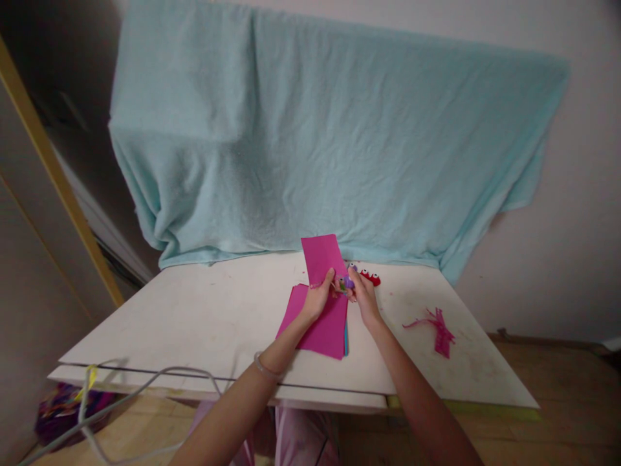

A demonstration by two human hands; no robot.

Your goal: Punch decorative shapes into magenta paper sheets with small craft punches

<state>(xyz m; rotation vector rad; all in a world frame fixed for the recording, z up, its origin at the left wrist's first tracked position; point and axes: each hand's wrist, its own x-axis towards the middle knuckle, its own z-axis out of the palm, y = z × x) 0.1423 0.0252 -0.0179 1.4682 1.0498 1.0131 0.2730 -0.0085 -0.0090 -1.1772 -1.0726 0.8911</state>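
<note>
Above a stack of magenta paper sheets (323,330) on the white table (204,317), the left hand (321,296) grips a magenta paper sheet (321,257); the right hand (359,290) grips a small purple tool (350,277) beside it.

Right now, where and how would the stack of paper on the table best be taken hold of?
Probably by its near right corner, coming in low from the right, thumb on top and fingertips worked under. The stack lies flat on the table, and that corner is uncovered, with blue edges peeking out, while the left forearm crosses its left side.
</note>
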